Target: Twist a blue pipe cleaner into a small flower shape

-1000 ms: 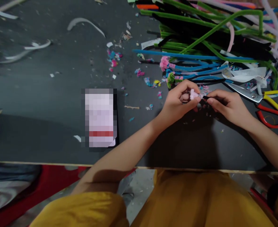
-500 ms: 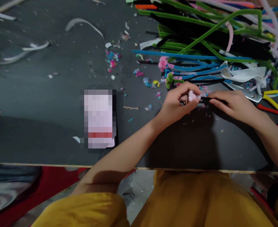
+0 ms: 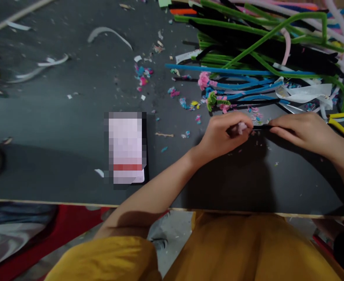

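From the head camera, the left hand (image 3: 223, 134) is curled almost shut around a little pink fuzzy ball (image 3: 242, 127), low over the dark table (image 3: 72, 128). The right hand (image 3: 303, 130) pinches a thin black fuzzy stick (image 3: 261, 127) with its fingers nearly closed, and the stick's tip touches the ball. Behind the hands lie a pile of fuzzy sticks (image 3: 262, 43) and yellow-handled scissors (image 3: 343, 121); a phone (image 3: 126, 148) lies well to the left.

The pile of pipe cleaners (image 3: 262, 43) and the scissors (image 3: 343, 125) crowd the far and right sides of the hands; the dark table (image 3: 57, 117) lies open leftward up to the phone (image 3: 126, 147), past scattered colored scraps (image 3: 142, 76)
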The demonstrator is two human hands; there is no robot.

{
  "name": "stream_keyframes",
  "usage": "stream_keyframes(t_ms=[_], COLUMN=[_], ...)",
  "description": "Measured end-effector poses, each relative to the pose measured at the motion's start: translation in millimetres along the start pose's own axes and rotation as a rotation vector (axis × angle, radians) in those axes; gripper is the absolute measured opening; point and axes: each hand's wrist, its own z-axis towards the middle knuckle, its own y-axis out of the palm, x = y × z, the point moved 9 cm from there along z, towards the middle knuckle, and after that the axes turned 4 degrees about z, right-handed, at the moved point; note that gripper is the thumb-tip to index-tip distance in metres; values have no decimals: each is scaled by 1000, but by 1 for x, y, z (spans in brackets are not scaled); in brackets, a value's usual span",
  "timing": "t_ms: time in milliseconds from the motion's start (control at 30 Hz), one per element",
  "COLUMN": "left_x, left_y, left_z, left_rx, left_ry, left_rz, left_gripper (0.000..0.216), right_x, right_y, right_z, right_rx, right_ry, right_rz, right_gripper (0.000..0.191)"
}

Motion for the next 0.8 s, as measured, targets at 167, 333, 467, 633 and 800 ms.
stream_keyframes(t_ms=[167,333,467,633,800], left_x=[5,6,-4,-20,-28], left_y=[-8,-22,-47,-70,-75], left_z=[0,0,-2,1,4], left_rx=[42,184,414,523,525], left_ry=[64,14,-98,-101,10], left_rz=[22,62,16,143,299], left_gripper=[6,7,19,25,26], right_x=[-3,1,15,17,25], right_y=[-2,-15,-34,-36,-26], right_z=[-4,-1,8,31,46], right_rx=[12,90,273,338,321], right_ry=[-31,-4,136,168,171], right_rz=[-34,-15,68,61,5], right_gripper=[42,37,30,29,30])
